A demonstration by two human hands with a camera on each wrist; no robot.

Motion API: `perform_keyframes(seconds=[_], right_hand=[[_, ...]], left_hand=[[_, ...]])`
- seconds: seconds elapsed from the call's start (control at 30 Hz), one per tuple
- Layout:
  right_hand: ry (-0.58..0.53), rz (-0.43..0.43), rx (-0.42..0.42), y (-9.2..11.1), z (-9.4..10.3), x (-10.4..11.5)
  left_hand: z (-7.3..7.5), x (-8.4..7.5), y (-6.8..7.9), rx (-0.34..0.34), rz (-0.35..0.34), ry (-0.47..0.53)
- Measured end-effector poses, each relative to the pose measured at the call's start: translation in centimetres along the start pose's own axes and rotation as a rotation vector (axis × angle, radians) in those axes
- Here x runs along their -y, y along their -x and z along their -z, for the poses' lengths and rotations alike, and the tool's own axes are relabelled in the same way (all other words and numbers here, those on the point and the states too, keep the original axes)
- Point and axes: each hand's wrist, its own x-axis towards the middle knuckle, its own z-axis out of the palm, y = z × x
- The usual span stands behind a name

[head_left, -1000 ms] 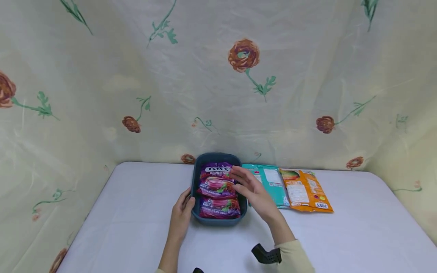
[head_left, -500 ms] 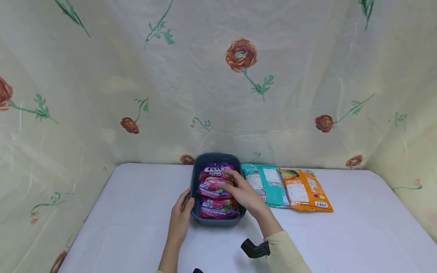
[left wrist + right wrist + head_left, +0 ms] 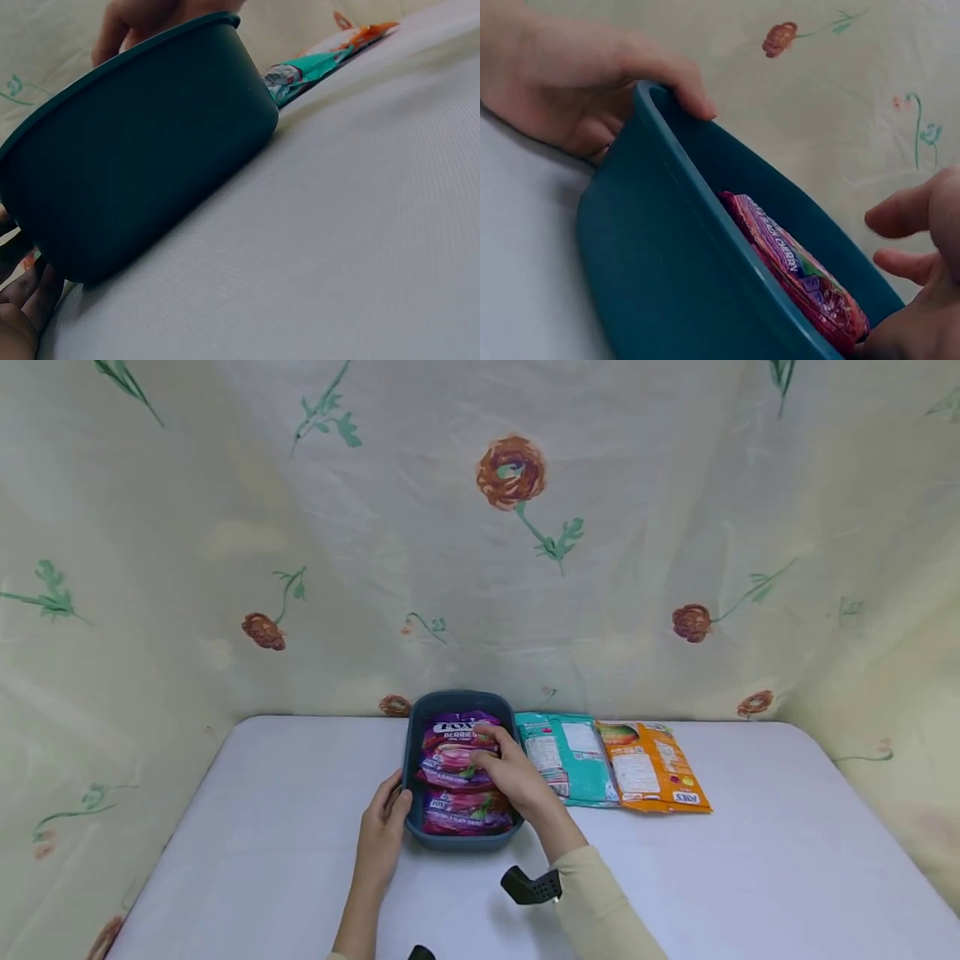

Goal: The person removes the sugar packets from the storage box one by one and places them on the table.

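A dark blue tub stands on the table in the head view. Inside lie purple candy packets: an upper one lettered FOX'S BERRIES and a lower one in front of it. My left hand grips the tub's left side; in the right wrist view its thumb hooks over the rim. My right hand reaches over the right rim, its fingertips spread over the upper packet's right part. In the right wrist view its fingers are apart, above a packet.
Right of the tub lie a teal candy packet and an orange one, side by side. A flowered cloth hangs behind the white-covered table. A black wrist device sits by the right sleeve.
My right hand has moved left and down over the upper packet, fingers coming closer to it. The left hand keeps its hold on the tub. The head view has shifted slightly.
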Motion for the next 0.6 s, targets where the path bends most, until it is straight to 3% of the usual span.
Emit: perform_keyframes(seconds=[0.3,0.6], right_hand=[[-0.123,0.029,-0.003,-0.33,0.23,-0.41],[-0.109,-0.002,-0.008,-0.23,-0.03,-0.39]], left_hand=[[0.22,0.18,-0.09,0.012,0.007,0.007],[0.22,0.28,-0.08,0.002,-0.006,-0.003]])
